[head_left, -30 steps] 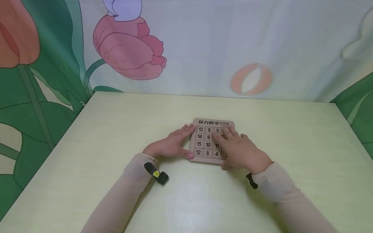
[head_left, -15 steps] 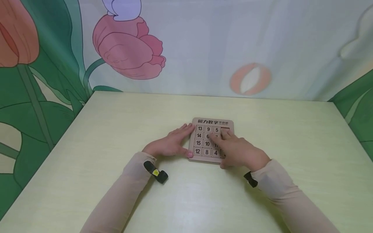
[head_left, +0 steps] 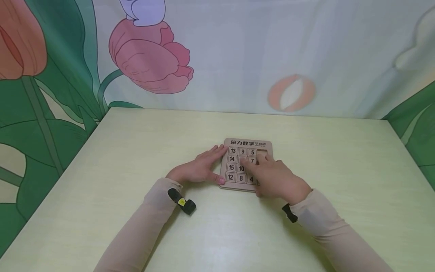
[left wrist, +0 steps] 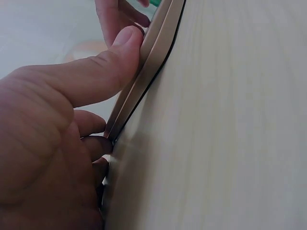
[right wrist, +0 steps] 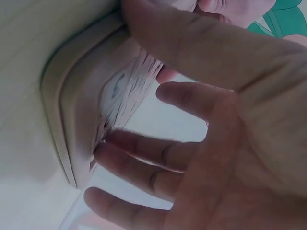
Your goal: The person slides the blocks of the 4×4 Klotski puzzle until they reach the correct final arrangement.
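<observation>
1. Right hand [head_left: 276, 177]: fingers apart and loosely bent, clamped on nothing. In its wrist view two middle fingertips meet the number tiles [head_left: 232, 150] while the index appears lifted off them. A light touch like this probably suits sliding flat tiles inside a frame.
2. Its thumb sits low at the board's near side, likely steadying the fingers.
3. Left hand [head_left: 202, 168]: thumb and fingers spread apart along the board's left edge, thumb at the near corner and fingertips towards the far end. It touches without wrapping round, most likely to stop the board skidding under the other hand.
4. The puzzle board [head_left: 239, 187] lies flat between both hands, its heading away from the wrists, which keeps the digits upright for the person.
5. Just beyond the right fingertips, in the far right corner, is an open slot [head_left: 262, 152], presumably the room that lets tiles shift.
6. Beneath everything, the table [head_left: 217, 234] carries the board; farther out hangs a flowered curtain [head_left: 231, 56].
</observation>
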Demonstrator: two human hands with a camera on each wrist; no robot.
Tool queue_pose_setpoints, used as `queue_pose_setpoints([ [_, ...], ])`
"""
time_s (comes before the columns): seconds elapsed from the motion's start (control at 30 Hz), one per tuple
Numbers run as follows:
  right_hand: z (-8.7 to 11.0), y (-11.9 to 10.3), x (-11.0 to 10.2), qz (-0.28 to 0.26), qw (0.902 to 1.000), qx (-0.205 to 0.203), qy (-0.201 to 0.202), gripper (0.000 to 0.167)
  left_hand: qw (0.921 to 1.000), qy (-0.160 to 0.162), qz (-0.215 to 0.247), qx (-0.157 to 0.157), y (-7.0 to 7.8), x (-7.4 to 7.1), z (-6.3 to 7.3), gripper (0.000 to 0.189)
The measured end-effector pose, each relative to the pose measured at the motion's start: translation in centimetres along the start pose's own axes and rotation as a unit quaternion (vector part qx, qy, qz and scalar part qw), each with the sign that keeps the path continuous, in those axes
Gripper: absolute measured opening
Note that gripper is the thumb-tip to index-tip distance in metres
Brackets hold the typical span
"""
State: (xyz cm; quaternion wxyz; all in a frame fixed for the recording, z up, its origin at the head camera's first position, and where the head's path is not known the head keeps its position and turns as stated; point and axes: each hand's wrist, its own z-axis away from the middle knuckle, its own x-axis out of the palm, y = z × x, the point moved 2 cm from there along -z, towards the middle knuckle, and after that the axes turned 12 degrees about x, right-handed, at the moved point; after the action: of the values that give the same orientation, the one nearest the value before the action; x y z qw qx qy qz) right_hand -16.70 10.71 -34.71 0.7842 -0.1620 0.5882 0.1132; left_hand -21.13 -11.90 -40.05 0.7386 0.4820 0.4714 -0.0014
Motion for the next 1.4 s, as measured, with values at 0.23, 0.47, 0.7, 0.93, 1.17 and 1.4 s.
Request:
queue_pose_setpoints([
  [0.23, -0.7, 0.6, 0.6, -0.021, 0.9997, 0.003, -0.015, 0.107, 1.0, 0.003, 0.001, 0.0, -0.3, 0.1, -0.1, 0.108],
  [0.47, -1.5, 1.1, 1.1, -0.043, 0.9971, 0.005, -0.062, 0.108, 1.0, 0.0, 0.0, -0.002, -0.5, 0.1, 0.1, 0.109],
  [0.7, -1.5, 0.9, 1.1, -0.036, 0.9976, 0.004, -0.059, 0.105, 1.0, 0.003, 0.003, -0.002, -0.5, 0.2, 0.3, 0.108],
  [0.93, -1.3, 1.0, 1.0, -0.02, 0.9984, 0.015, -0.052, 0.105, 0.9999, 0.003, 0.009, -0.005, -0.2, 0.2, 0.2, 0.108],
  [1.17, -1.2, 1.1, 0.8, -0.011, 0.9984, 0.038, -0.04, 0.106, 1.0, 0.005, 0.006, -0.002, -0.2, 0.1, 0.1, 0.108],
  [1.4, -1.0, 1.3, 0.3, 0.001, 0.9988, 0.046, -0.017, 0.106, 1.0, 0.001, 0.004, 0.003, -0.2, 0.0, 0.0, 0.109],
])
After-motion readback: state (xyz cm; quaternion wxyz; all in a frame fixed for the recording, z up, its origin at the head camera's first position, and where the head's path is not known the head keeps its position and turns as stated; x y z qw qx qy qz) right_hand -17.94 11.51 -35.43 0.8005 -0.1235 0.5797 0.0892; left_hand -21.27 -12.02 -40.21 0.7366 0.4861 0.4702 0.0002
